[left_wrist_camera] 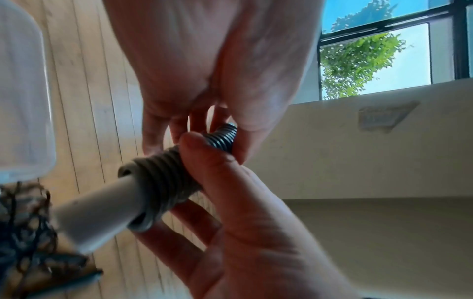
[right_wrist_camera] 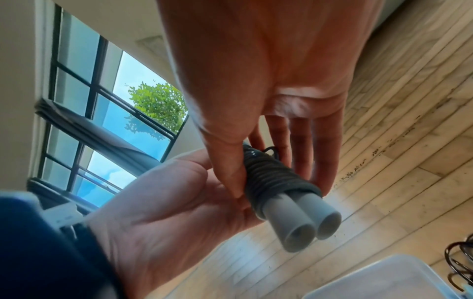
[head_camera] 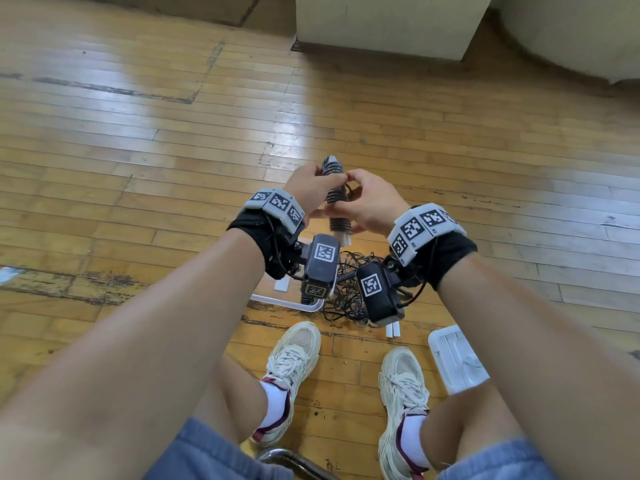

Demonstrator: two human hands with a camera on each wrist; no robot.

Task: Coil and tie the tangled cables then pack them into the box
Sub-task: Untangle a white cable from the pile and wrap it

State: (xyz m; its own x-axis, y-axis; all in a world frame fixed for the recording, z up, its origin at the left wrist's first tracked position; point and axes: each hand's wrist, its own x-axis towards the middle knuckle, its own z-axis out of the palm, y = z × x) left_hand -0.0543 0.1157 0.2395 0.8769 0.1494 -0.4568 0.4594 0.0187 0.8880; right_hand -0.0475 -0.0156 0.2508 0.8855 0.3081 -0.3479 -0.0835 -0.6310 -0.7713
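Observation:
A black cable is wound in tight turns round two white tubes, forming a coiled cable [head_camera: 336,197] that I hold in front of me above the floor. My left hand [head_camera: 317,188] grips the coiled cable [left_wrist_camera: 166,176] from the left, thumb pressed on the turns. My right hand [head_camera: 356,188] pinches the coiled cable [right_wrist_camera: 271,176] between thumb and fingers, next to a small free loop at its far end. The white tubes [right_wrist_camera: 307,218] stick out of the near end. Tangled black cables [head_camera: 349,289] lie on the floor below my wrists, beside the clear plastic box [head_camera: 287,301].
The box's white lid [head_camera: 455,358] lies on the wooden floor right of my right shoe. Small white tube pieces [head_camera: 393,330] sit near the tangle. A pale cabinet [head_camera: 388,26] stands ahead. A chair's metal frame [head_camera: 294,460] is between my legs.

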